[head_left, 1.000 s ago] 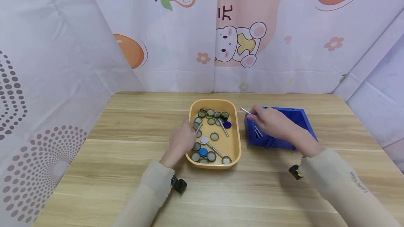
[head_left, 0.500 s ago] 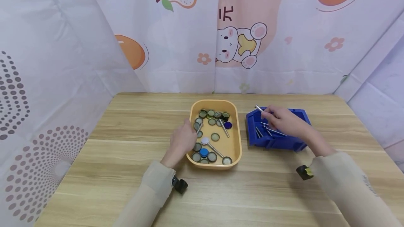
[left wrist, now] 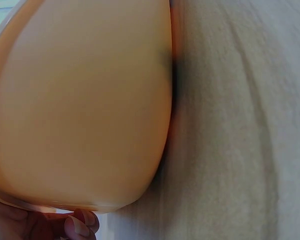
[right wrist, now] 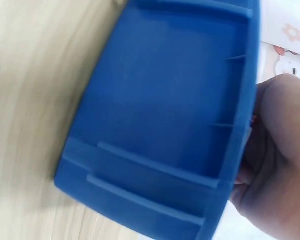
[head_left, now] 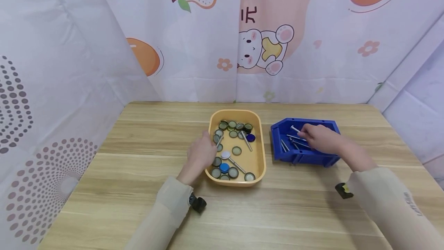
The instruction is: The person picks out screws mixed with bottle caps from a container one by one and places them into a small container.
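My left hand (head_left: 201,152) grips the left side of a yellow tray (head_left: 261,165) by its rim; in the left wrist view its fingers (left wrist: 82,225) are at the tray's wall. Inside the tray lie several bottle caps (head_left: 233,172) and a few long metal screws (head_left: 246,141), one right by the left fingers. To the right, my right hand (head_left: 322,138) reaches over a blue parts bin (head_left: 301,159) and pinches a screw (head_left: 295,129), its head pointing up and left. More screws (head_left: 285,146) lie in the bin. In the right wrist view the bin's wall hides the fingertips.
Tray and bin stand side by side on a wooden table (head_left: 156,138), with a narrow gap between them. A printed curtain (head_left: 194,49) hangs behind the table's back edge.
My right hand has moved right and slightly down, carrying the screw from the bin's left edge to over its inside. The left hand has stayed at the tray.
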Available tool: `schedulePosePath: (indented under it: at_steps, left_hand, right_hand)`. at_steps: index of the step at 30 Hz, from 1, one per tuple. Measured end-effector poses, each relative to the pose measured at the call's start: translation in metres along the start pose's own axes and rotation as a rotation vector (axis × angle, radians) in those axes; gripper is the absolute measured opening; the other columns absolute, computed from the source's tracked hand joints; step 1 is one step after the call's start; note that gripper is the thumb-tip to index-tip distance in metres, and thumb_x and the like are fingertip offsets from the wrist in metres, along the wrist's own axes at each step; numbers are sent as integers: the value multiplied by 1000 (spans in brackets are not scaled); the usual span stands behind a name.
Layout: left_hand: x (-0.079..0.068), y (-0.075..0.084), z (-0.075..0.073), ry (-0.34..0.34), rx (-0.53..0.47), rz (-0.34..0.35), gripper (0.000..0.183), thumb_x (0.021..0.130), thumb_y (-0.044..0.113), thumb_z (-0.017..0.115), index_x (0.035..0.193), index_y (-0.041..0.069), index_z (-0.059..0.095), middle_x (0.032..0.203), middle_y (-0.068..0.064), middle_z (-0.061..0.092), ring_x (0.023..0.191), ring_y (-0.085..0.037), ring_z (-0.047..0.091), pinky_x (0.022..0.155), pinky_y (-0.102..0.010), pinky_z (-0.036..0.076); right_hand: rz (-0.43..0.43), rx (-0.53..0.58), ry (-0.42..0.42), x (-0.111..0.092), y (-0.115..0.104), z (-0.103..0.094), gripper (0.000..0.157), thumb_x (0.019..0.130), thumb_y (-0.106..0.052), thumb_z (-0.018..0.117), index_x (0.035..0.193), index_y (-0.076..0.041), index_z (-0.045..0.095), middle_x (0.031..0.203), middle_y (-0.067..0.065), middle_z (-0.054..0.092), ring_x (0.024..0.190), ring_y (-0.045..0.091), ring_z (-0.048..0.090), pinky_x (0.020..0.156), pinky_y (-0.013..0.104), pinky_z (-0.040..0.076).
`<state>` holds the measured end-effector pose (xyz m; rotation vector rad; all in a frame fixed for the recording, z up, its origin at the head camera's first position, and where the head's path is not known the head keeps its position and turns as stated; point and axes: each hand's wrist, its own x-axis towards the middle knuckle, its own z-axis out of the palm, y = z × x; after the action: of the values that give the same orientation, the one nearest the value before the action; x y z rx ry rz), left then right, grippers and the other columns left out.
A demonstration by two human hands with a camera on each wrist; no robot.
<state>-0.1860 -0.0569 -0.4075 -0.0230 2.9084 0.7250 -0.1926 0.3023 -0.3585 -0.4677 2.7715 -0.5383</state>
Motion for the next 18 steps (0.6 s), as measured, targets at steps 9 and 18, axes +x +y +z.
schedulePosePath:
  at_steps: [9,18]
  left_hand:
    - [0,0,0,0,-5,-1,35,99,25,45,127,4,47,76,-8,57,60,-23,54,51,-33,40]
    - [0,0,0,1,5,4,33,99,25,45,125,4,48,76,-8,58,61,-23,55,52,-34,39]
  right_hand:
    - [35,-48,-8,2,-2,2,35,107,-26,38,116,4,53,68,0,59,61,12,53,66,34,46]
    - [-18,-74,29,3,-14,-6,34,106,-25,41,118,4,54,65,-3,59,60,10,54,68,33,46]
